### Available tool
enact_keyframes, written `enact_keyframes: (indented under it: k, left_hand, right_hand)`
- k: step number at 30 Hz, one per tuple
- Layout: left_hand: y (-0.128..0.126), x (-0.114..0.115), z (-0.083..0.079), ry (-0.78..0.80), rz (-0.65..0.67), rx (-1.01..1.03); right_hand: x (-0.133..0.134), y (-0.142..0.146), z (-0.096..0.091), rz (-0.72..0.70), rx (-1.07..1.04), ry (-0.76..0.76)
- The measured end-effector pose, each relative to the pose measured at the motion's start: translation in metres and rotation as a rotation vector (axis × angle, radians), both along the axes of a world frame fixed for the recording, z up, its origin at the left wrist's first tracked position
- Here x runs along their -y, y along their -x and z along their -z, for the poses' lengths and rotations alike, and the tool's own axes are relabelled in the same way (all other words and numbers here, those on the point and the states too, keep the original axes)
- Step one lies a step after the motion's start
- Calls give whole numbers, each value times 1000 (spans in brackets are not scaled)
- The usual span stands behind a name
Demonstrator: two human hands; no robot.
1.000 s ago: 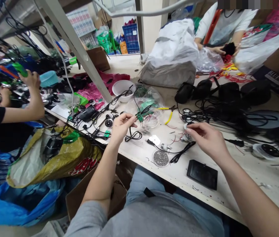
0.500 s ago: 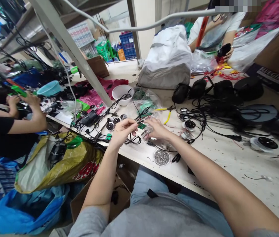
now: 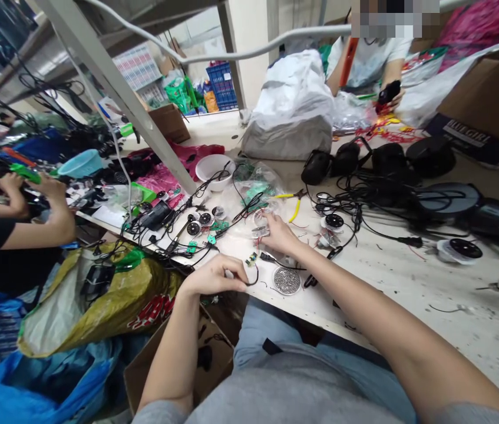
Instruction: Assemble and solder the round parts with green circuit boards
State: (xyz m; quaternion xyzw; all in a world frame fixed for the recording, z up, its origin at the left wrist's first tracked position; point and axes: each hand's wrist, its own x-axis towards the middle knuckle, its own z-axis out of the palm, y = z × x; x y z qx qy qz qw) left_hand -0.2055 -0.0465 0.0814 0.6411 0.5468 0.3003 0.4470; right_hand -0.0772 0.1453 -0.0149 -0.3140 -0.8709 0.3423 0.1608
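My left hand (image 3: 216,275) is at the front edge of the bench, thumb and fingers pinched on a thin black cable (image 3: 254,279). Close beyond its fingertips is a small green circuit board (image 3: 251,258). My right hand (image 3: 279,235) reaches farther in, fingers curled round a small silvery, partly clear part (image 3: 260,232) with thin red wires by it. The fingers hide some of that part, and its exact kind does not show. Between my right forearm and the bench edge stands a round dish of small metal pieces (image 3: 287,281).
Yellow-handled pliers (image 3: 294,206) lie beyond my right hand. A white bowl (image 3: 215,171) and a plastic bag of green boards (image 3: 255,187) stand farther back. Black cables and housings (image 3: 382,165) crowd the right. A metal post (image 3: 125,100) rises at left; co-workers sit left and across.
My left hand has come down toward the bench edge, pinching a black cable. My right hand has shifted slightly left, curling round the silvery part. The view has turned a little.
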Motion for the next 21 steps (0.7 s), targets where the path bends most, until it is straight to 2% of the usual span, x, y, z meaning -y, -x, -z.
enact_keyframes:
  k: [2, 6, 8, 11, 14, 16, 17, 19, 21]
  left_hand:
    - [-5, 3, 10, 84, 59, -32]
    - [-16, 3, 24, 141, 54, -97]
    - [-19, 1, 25, 131, 54, -141]
    - [-21, -3, 18, 88, 71, -253]
    - [-25, -11, 9, 0, 96, -364]
    - [-33, -20, 4, -99, 81, -449]
    - [-38, -26, 3, -150, 65, -503]
    - [-51, -39, 3, -224, 49, -620]
    - [-64, -52, 6, -230, 89, -711]
  right_hand:
    - [-1, -2, 5, -19, -31, -13]
    - [-1, -3, 13, -19, -130, -72]
    - [-1, -5, 11, 6, -197, -122]
    - [1, -21, -1, 59, -305, -218]
    - [6, -63, -20, 124, -381, -321]
    - [15, -103, -29, 193, -401, -404]
    - [21, -125, -31, 255, -411, -491]
    - [35, -166, -29, 394, -379, -609]
    - [49, -201, -20, 531, -316, -651]
